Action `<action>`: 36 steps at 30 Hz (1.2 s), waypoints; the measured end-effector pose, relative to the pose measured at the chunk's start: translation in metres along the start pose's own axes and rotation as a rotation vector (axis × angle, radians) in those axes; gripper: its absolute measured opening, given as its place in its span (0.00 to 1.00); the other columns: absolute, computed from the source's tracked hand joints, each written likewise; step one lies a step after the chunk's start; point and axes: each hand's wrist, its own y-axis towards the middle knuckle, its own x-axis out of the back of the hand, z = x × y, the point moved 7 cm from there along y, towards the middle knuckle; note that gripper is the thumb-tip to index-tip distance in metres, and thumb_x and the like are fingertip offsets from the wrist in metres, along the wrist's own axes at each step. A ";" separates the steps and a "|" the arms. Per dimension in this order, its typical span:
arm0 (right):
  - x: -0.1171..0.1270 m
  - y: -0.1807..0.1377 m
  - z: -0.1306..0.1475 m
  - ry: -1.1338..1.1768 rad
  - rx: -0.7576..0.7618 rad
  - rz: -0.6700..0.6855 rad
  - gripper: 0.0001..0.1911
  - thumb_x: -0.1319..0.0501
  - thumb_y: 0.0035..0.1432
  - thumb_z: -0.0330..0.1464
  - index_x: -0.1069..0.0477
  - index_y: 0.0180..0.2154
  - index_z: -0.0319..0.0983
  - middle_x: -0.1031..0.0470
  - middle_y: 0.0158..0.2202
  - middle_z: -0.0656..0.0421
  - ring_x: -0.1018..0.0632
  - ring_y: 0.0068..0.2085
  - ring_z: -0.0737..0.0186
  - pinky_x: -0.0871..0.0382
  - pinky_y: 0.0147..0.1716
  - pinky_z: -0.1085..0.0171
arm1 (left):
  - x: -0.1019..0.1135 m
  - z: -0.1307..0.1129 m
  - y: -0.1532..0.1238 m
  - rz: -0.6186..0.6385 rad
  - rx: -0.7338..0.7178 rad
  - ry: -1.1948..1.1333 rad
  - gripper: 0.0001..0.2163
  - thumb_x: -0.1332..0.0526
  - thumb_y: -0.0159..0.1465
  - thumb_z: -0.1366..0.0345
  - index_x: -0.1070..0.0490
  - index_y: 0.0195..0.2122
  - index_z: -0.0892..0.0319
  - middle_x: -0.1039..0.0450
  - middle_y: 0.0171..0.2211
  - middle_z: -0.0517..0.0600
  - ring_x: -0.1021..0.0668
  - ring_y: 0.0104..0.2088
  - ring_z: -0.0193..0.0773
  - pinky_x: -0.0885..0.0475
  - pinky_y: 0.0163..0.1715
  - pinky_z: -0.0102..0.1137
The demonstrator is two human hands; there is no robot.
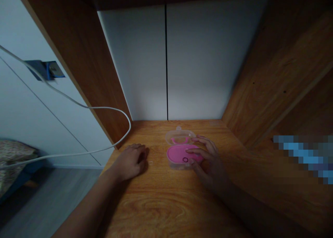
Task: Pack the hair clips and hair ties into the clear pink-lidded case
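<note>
A small clear plastic case (177, 166) with a bright pink inside or inner cover stands on the wooden desk. Its clear lid (170, 137), with a pink handle, is folded back behind it. A small dark ring (185, 159) shows on the pink surface; whether it is loose or printed I cannot tell. My right hand (208, 161) grips the case at its right side, thumb at the front edge, fingers across the pink top and toward the lid. My left hand (131, 161) rests on the desk left of the case, fingers curled, with nothing visible in them.
A small clear piece (151, 162) lies beside my left hand. A white cable (104, 107) loops across the left side. Wooden panels (99, 68) flank the desk, with a white wall (145, 64) behind. An open wall socket box (56, 69) is at far left.
</note>
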 end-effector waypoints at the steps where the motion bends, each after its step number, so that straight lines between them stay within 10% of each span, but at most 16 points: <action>1: 0.000 0.000 -0.001 -0.002 -0.004 -0.001 0.10 0.38 0.58 0.31 0.25 0.43 0.45 0.31 0.55 0.53 0.31 0.58 0.46 0.38 0.57 0.39 | 0.000 -0.001 0.000 0.003 -0.003 0.005 0.03 0.44 0.55 0.72 0.32 0.28 0.58 0.27 0.32 0.52 0.26 0.36 0.45 0.34 0.39 0.37; 25: 0.002 0.000 -0.001 0.025 -0.009 -0.040 0.12 0.40 0.58 0.30 0.26 0.44 0.46 0.33 0.54 0.53 0.31 0.58 0.47 0.38 0.57 0.40 | -0.008 -0.016 0.001 -0.061 -0.078 -0.140 0.04 0.42 0.62 0.71 0.30 0.32 0.58 0.28 0.35 0.52 0.27 0.39 0.44 0.33 0.42 0.37; 36: 0.007 -0.005 0.041 -0.074 0.290 -0.040 0.19 0.35 0.52 0.25 0.27 0.46 0.45 0.30 0.51 0.54 0.31 0.58 0.46 0.35 0.54 0.45 | -0.019 -0.050 0.001 -0.216 0.134 -1.196 0.09 0.29 0.56 0.61 0.23 0.30 0.62 0.21 0.30 0.52 0.22 0.31 0.36 0.27 0.35 0.31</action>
